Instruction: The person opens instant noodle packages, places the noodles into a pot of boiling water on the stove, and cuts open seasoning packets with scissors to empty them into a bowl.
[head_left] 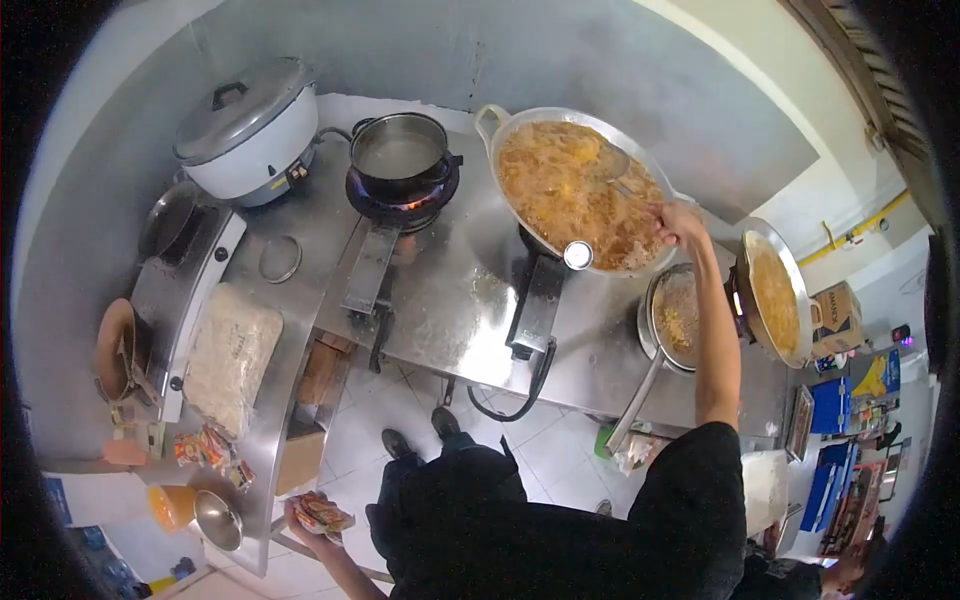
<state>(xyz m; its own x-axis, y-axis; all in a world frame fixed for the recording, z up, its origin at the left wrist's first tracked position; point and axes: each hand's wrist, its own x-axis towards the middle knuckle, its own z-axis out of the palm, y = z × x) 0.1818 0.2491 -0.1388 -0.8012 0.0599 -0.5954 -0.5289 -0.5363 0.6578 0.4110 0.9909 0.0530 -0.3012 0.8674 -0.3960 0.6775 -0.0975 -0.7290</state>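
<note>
My right hand [680,222] is closed around the handle of a metal ladle [613,168], whose head sits in a large wok [497,128] of bubbling, orange-brown oil. A round dial thermometer [578,255] shows at the wok's near edge. Lower down on the left, my left hand [303,520] grips a bundle of colorful packets [323,515], beside the counter's edge. Similar packets [213,452] lie on the counter nearby. Below my right forearm stands a strainer with a long handle [635,400], holding golden bits over a pot.
A black pot [400,150] steams over a lit burner beside a rice cooker [245,130]. Another wok of oil [775,290] stands at the right. A large plastic bag [235,355] and a steel bowl [218,520] are on the left counter. Someone's hand [850,572] shows at lower right.
</note>
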